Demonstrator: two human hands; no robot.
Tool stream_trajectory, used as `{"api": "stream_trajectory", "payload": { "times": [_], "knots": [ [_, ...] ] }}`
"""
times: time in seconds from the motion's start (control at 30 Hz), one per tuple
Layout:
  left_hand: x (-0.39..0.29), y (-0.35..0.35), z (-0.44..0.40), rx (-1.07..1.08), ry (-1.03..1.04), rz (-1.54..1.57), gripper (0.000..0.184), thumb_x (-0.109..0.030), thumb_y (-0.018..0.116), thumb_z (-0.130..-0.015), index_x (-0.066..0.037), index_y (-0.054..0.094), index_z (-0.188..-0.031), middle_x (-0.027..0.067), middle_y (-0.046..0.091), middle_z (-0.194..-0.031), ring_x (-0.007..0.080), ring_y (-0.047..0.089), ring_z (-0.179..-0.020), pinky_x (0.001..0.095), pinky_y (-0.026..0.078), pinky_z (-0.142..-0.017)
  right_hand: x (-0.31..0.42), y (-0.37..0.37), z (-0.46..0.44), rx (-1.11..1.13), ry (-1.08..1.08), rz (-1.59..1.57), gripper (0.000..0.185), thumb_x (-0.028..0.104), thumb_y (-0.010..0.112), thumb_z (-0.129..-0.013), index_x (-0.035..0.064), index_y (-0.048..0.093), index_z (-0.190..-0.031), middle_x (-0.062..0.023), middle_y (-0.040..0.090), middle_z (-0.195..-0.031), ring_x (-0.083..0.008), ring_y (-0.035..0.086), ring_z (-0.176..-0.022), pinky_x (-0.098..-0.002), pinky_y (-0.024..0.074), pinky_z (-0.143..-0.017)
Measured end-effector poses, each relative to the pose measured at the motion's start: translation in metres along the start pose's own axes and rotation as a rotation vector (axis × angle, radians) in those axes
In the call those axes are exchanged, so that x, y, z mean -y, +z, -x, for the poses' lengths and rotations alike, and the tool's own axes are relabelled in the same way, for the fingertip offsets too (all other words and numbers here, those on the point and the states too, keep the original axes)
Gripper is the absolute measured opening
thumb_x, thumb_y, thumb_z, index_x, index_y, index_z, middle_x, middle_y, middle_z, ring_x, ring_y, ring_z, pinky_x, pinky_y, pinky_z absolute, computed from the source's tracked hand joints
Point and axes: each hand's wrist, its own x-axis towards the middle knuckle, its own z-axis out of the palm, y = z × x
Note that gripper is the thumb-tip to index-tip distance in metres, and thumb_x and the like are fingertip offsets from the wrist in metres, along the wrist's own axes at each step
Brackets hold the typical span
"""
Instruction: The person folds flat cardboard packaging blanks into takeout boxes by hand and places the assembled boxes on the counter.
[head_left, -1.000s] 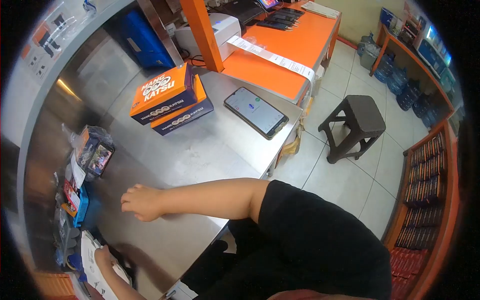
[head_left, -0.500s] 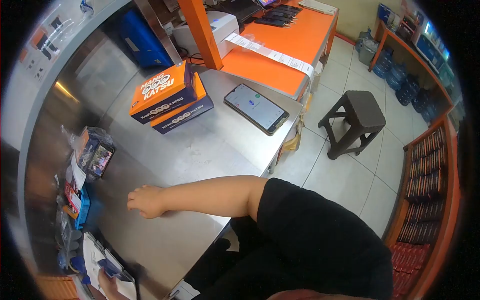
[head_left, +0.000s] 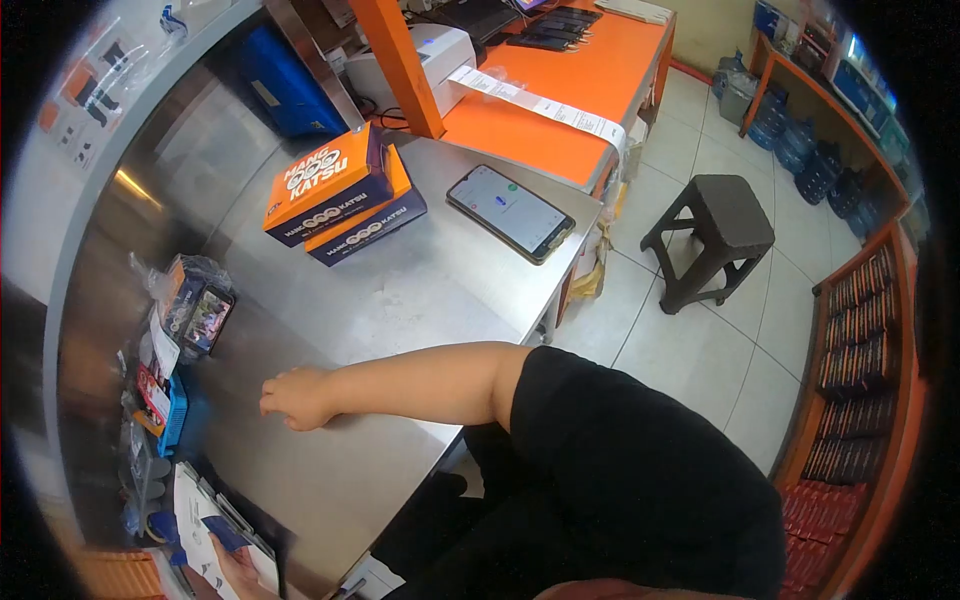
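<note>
My right hand (head_left: pixel 300 398) rests palm down on the steel table (head_left: pixel 330 480), its fingers loosely curled in, with nothing visible in them. At the lower left, my left hand (head_left: pixel 237 568) grips a white flat stack (head_left: pixel 196 518) of printed card or paper with a dark blue patch; its fingers are partly hidden. Beyond the right hand lies a plastic-wrapped box (head_left: pixel 184 290) with a lit phone (head_left: pixel 209 318) leaning against it. A blue basket (head_left: pixel 174 412) sits between that box and the stack. Two orange and dark blue boxes (head_left: pixel 330 180) are stacked farther up the table.
A large phone (head_left: pixel 510 212) lies near the table edge. Behind are a white printer (head_left: pixel 425 62), a long paper strip (head_left: pixel 540 105) and an orange counter (head_left: pixel 520 140). On the tiled floor stands a dark stool (head_left: pixel 733 215); a shelf of packed goods (head_left: pixel 855 350) is at right.
My left hand and the white stack have shifted and turned, and the dark blue patch has come into view. My right hand has slid slightly to the right and up.
</note>
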Motion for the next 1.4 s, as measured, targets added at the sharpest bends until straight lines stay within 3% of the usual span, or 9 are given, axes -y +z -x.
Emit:
{"api": "stream_trajectory", "payload": {
  "times": [0.33,0.4,0.47,0.57,0.7,0.83,1.13,1.2,1.4],
  "knots": [
    [-0.014,-0.042,-0.005,0.007,-0.106,0.017,0.028,-0.027,0.049,-0.09,-0.005,0.059,-0.102,0.0088,0.066,-0.098,0.024,0.064,-0.088,0.0341,0.054,-0.078,0.009,-0.013,0.004,-0.011,-0.036,0.036,0.038,0.02,0.058,-0.081,0.014,0.054,-0.118,-0.0102,0.051,-0.12,-0.0303,0.052,-0.11,-0.0442,0.0442,-0.09],
    [-0.03,-0.032,0.022,0.006,-0.04,0.193,0.035,-0.027,0.048,-0.09,-0.001,0.057,-0.112,0.0127,0.062,-0.11,0.0275,0.061,-0.099,0.0383,0.05,-0.087,0.01,-0.017,0.005,-0.039,-0.048,0.046,0.038,0.021,0.059,-0.081,0.014,0.054,-0.118,-0.01,0.051,-0.12,-0.0303,0.052,-0.109,-0.044,0.0447,-0.089],
    [-0.039,-0.03,0.049,0.057,0.455,-0.235,0.046,-0.027,0.048,-0.089,0.002,0.05,-0.124,0.0164,0.055,-0.121,0.0287,0.054,-0.11,0.04,0.043,-0.096,0.014,-0.019,0.005,-0.063,-0.059,0.063,0.038,0.021,0.059,-0.081,0.014,0.054,-0.118,-0.0098,0.052,-0.12,-0.0302,0.053,-0.109,-0.0437,0.0451,-0.089],
    [-0.07,0.01,0.113,0.032,0.452,0.039,0.047,-0.028,0.048,-0.088,0.002,0.049,-0.125,0.0168,0.053,-0.122,0.0283,0.053,-0.111,0.0399,0.042,-0.097,0.027,-0.019,0.005,-0.146,-0.131,0.07,0.037,0.02,0.061,-0.078,0.0137,0.055,-0.114,-0.0098,0.054,-0.116,-0.0301,0.054,-0.106,-0.0434,0.0458,-0.087],
    [-0.104,0.053,0.193,0.139,0.539,0.236,0.05,-0.028,0.049,-0.088,0.003,0.047,-0.127,0.0174,0.052,-0.124,0.0277,0.051,-0.112,0.0397,0.04,-0.098,0.103,-0.036,0.024,-0.081,-0.504,0.016,0.032,0.021,0.068,-0.071,0.012,0.06,-0.101,-0.0094,0.057,-0.106,-0.0297,0.054,-0.102,-0.0442,0.0458,-0.082],
    [-0.081,0.154,0.281,-0.029,0.593,0.239,0.053,-0.029,0.049,-0.087,0.004,0.044,-0.129,0.0181,0.049,-0.125,0.0275,0.049,-0.113,0.0377,0.036,-0.101,0.168,-0.031,0.067,-0.499,-0.902,-0.26,0.024,0.02,0.07,-0.071,0.0093,0.058,-0.089,-0.0092,0.057,-0.109,-0.029,0.055,-0.105,-0.0414,0.0453,-0.083],
    [0.012,0.183,0.268,0.518,0.53,0.447,0.04,-0.026,0.053,-0.09,-0.001,0.047,-0.121,0.0154,0.057,-0.114,0.0272,0.059,-0.101,0.041,0.049,-0.089,0.178,-0.039,0.117,-0.432,-0.563,-0.245,0.028,0.007,0.073,-0.069,0.0052,0.059,-0.094,-0.0124,0.06,-0.105,-0.0303,0.06,-0.098,-0.0376,0.0505,-0.084],
    [0.022,0.188,0.278,0.653,0.495,0.631,0.051,-0.011,0.069,-0.083,-0.001,0.043,-0.125,0.0105,0.056,-0.115,0.0214,0.057,-0.103,0.0361,0.046,-0.092,0.188,-0.045,0.121,-0.511,-0.395,-0.212,0.031,0.004,0.074,-0.067,0.0055,0.061,-0.096,-0.0123,0.06,-0.103,-0.0286,0.062,-0.091,-0.0351,0.0531,-0.077],
    [0.008,0.166,0.286,0.493,0.792,0.248,0.04,-0.006,0.068,-0.082,0.0,0.051,-0.118,0.0116,0.058,-0.114,0.021,0.056,-0.107,0.0357,0.043,-0.094,0.201,-0.047,0.116,-0.499,-0.426,-0.176,0.032,0.003,0.075,-0.067,0.0077,0.065,-0.097,-0.0121,0.06,-0.104,-0.0252,0.064,-0.086,-0.0305,0.0547,-0.072]
  ]
}}
